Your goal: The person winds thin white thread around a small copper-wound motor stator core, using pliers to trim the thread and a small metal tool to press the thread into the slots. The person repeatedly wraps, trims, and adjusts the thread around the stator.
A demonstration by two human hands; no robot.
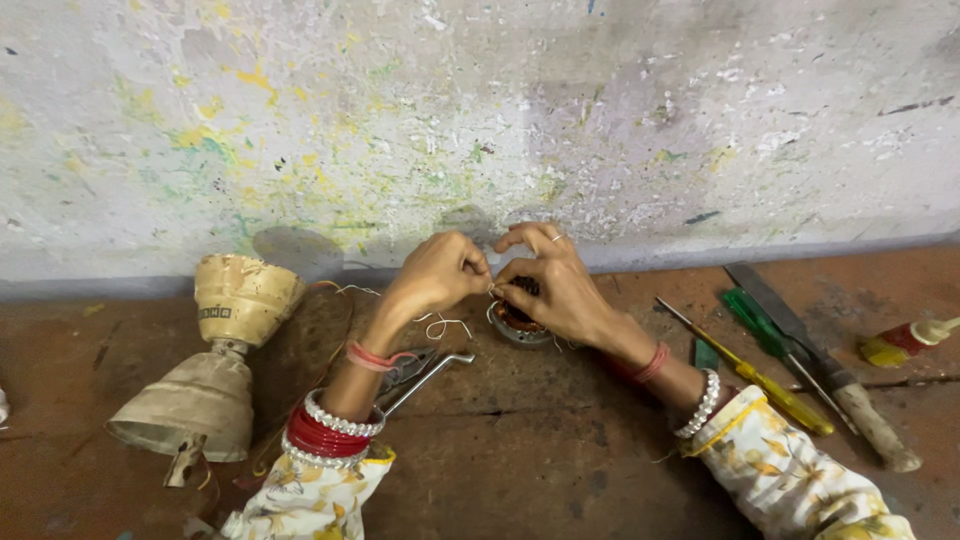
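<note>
Both hands meet over a small round motor stator [517,322] with copper winding, which lies on the reddish-brown counter [560,440] close to the paint-spattered wall [480,110]. The left hand [438,272] has its fingers pinched together on a thin white thread [446,322] at the top edge of the stator. The right hand [553,283] is curled over the stator and touches it, its fingertips closed on the same spot. Just under the left wrist lie pliers [408,366] and a bent metal rod [432,376]. At the left stands a beige fan motor housing [215,350]. At the right lie a yellow-handled screwdriver [755,378], a green-handled screwdriver [765,325], a file [815,350] and a small glue bottle [908,340].
</note>
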